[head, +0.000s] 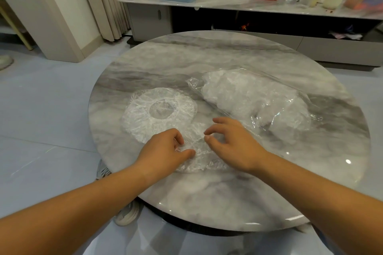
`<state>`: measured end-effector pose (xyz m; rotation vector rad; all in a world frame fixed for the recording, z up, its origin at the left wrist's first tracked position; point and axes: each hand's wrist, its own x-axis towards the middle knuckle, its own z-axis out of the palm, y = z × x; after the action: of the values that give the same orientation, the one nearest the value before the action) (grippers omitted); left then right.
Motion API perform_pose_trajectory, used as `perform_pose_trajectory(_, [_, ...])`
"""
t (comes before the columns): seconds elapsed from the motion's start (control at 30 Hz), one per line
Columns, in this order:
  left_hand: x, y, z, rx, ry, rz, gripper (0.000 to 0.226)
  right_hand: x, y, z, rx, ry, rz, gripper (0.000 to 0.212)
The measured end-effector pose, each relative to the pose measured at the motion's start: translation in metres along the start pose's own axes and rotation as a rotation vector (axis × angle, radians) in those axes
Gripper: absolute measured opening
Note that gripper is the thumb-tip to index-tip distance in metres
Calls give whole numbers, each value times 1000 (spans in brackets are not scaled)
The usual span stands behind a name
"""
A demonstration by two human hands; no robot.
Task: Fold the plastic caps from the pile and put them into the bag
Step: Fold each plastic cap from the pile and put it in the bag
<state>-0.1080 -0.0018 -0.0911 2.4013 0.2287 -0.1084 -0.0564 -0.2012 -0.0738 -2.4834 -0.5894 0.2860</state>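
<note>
"Plastic cap (pixel 204 161) near the front edge of the worktop (pixel 207 192): which step is that?"

"Folding, I'd judge. It lies flat between the two hands, just beside the pile (pixel 136 118) of unfolded caps. The left grip (pixel 163 149) pinches its film between thumb and curled fingers. The right grip (pixel 230 141) nips the other side with thumb and forefinger."

"And next?"

"Probably bring one side over the other, press the crease flat, then carry it to the bag (pixel 255 99) on the right, already stuffed with caps. Thin film springs back, so the pinch should last until the fold sets."

"What can't you make out?"

"How many folds it has. Clear film on pale marble hides its edges, and the right fingers cover part of it. The pile's count is unclear, and so is the bag's mouth."
</note>
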Motion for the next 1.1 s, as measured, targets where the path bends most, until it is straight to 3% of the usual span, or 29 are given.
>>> perform_pose_trajectory(0.1, [-1,2,0,21,10,-2,41,23,-8,2,83,25,21,21])
perform_pose_trajectory(0.33, [-4,5,-5,149,115,76,63,32,-15,-4,400,39,108,40])
perform_pose_trajectory(0.5, [-3,1,0,215,253,211,91,15,-19,-12,522,56,25,24])
perform_pose_trajectory(0.67, [-6,-2,2,233,264,218,106,-11,-17,-10,583,4,-50,11])
perform_pose_trajectory(0.8, [-8,-2,-10,101,79,319,104,-28,-8,-5,365,-102,-108,47])
perform_pose_trajectory(0.93, [-12,-6,-28,199,-196,372,104,-47,-9,0,64,-186,-268,46])
perform_pose_trajectory(1.1, [-11,-6,-29,231,-130,183,76,-62,-6,13,-196,-221,-367,50])
